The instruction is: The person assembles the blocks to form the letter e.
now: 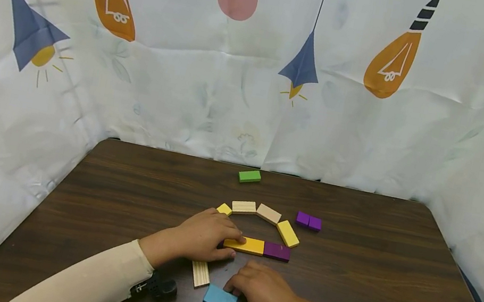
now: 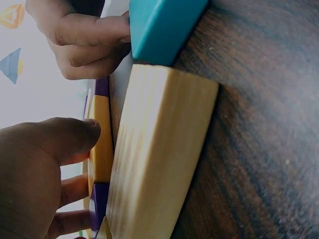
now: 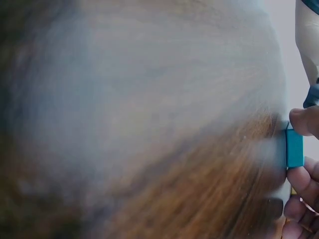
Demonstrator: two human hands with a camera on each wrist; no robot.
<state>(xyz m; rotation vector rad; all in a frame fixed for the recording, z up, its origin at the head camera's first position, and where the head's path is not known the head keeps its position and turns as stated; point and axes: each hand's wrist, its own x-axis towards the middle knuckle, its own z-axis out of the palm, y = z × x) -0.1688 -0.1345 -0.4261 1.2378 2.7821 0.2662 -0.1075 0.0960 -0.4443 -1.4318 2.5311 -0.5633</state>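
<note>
My left hand [image 1: 207,236] rests over the left end of an orange-yellow block [image 1: 247,245], fingers on top and thumb [image 2: 65,139] at its near side. That block lies end to end with a purple block [image 1: 277,251]. My right hand [image 1: 262,297] grips a blue block [image 1: 220,298] lying flat on the table; its fingers [image 2: 84,35] curl at the block's edge [image 2: 159,27]. A pale wooden block [image 1: 200,274] lies between my two hands and fills the left wrist view [image 2: 154,154]. In the right wrist view the blue block [image 3: 294,148] shows at the right edge between fingertips.
A ring-like row of blocks lies beyond my hands: small yellow [image 1: 224,209], two pale wood [image 1: 244,207] [image 1: 268,214], and a yellow one [image 1: 288,233]. Two small purple blocks [image 1: 309,221] sit to the right, a green block [image 1: 249,176] farther back. Printed curtains surround the dark wooden table [image 1: 369,281].
</note>
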